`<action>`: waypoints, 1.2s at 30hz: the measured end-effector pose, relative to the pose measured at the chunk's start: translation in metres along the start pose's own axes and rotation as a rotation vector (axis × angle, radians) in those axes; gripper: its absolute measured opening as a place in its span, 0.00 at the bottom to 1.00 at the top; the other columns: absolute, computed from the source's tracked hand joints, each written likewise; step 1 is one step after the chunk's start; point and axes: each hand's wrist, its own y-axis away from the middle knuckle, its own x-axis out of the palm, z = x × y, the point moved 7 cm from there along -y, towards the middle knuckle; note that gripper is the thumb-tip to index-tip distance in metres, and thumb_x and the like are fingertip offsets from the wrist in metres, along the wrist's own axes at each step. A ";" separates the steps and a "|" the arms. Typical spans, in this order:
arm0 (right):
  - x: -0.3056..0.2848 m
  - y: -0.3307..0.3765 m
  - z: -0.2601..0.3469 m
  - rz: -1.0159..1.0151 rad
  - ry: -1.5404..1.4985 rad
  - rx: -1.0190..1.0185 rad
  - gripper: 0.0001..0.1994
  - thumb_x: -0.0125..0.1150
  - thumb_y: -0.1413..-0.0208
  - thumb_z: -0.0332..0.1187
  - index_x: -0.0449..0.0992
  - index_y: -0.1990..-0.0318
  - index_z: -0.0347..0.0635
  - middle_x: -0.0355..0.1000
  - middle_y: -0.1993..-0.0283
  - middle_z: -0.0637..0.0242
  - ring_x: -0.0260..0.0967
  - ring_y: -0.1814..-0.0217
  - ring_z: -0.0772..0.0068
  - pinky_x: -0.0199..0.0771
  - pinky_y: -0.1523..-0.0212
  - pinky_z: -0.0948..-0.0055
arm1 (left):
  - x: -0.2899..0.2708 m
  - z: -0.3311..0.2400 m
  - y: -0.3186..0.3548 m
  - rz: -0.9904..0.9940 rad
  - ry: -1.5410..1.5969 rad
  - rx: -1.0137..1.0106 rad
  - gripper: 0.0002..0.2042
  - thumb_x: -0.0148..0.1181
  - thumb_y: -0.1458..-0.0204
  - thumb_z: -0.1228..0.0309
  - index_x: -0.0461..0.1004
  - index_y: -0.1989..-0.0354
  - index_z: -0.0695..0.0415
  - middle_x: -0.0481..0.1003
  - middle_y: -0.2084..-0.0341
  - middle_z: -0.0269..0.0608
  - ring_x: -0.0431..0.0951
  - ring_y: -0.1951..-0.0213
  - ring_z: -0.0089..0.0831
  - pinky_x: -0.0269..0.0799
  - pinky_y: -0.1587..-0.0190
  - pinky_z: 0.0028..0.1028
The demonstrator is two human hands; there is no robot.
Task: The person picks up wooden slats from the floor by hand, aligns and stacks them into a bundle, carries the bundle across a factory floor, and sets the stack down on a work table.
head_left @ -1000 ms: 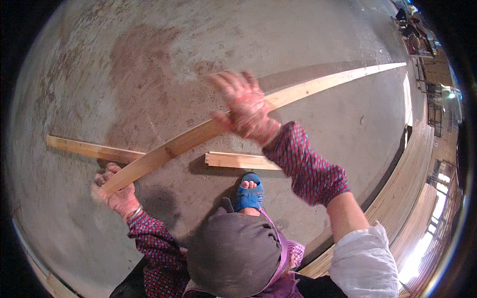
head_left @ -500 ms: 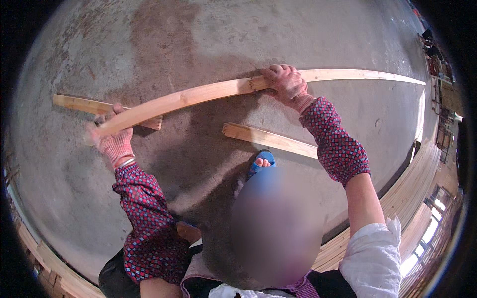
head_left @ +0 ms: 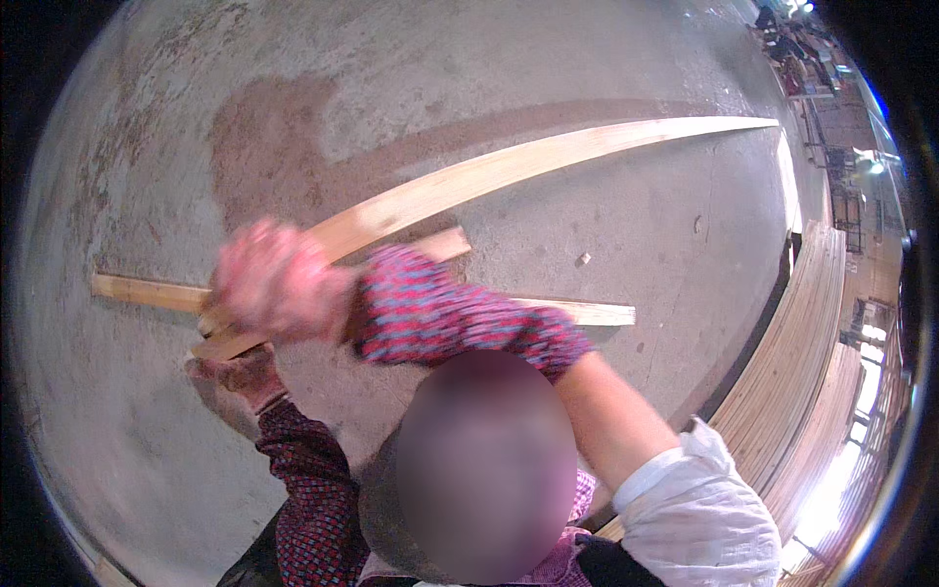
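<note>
A long, pale wooden board (head_left: 450,186) stretches from the lower left toward the far right. My left hand (head_left: 252,377), in a work glove, grips its near end, which pokes out just above the fingers. Over the board close to that same end is my gloved right hand (head_left: 279,284), smeared by motion, so whether its fingers hold the wood is unclear. Patterned sleeve covers reach up both forearms. Beneath the board lies a piece of lumber (head_left: 147,292), its middle hidden by my right hand.
Another wooden piece (head_left: 602,314) lies on the concrete floor (head_left: 548,68), partly behind my right sleeve. A short wood end (head_left: 445,243) shows beside the long board. Long stacked boards (head_left: 782,362) line the right side. A small chip (head_left: 584,258) is on the floor.
My right hand has slid or swung left from the board's middle to near its left end. The left hand and that end have come lower and closer to me.
</note>
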 end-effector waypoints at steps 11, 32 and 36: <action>-0.114 0.021 -0.014 -0.253 -0.318 -0.019 0.34 0.65 0.63 0.36 0.63 0.43 0.39 0.61 0.43 0.52 0.59 0.42 0.49 0.59 0.43 0.50 | 0.060 -0.056 0.014 0.163 0.655 -0.152 0.14 0.50 0.46 0.59 0.69 0.63 0.58 0.73 0.63 0.45 0.72 0.54 0.40 0.72 0.53 0.37; -0.029 0.157 -0.263 0.366 0.197 0.279 0.31 0.66 0.56 0.48 0.67 0.45 0.46 0.65 0.43 0.60 0.61 0.40 0.56 0.63 0.41 0.56 | 0.135 -0.108 -0.021 0.514 0.694 -0.225 0.14 0.61 0.55 0.67 0.71 0.62 0.59 0.74 0.67 0.43 0.72 0.58 0.45 0.64 0.46 0.50; -0.044 0.138 -0.228 0.571 0.220 0.343 0.29 0.69 0.60 0.49 0.70 0.50 0.50 0.69 0.54 0.66 0.67 0.48 0.58 0.69 0.47 0.58 | 0.062 -0.073 -0.053 0.304 0.633 -0.240 0.14 0.60 0.55 0.60 0.73 0.64 0.58 0.74 0.68 0.44 0.72 0.58 0.46 0.67 0.49 0.45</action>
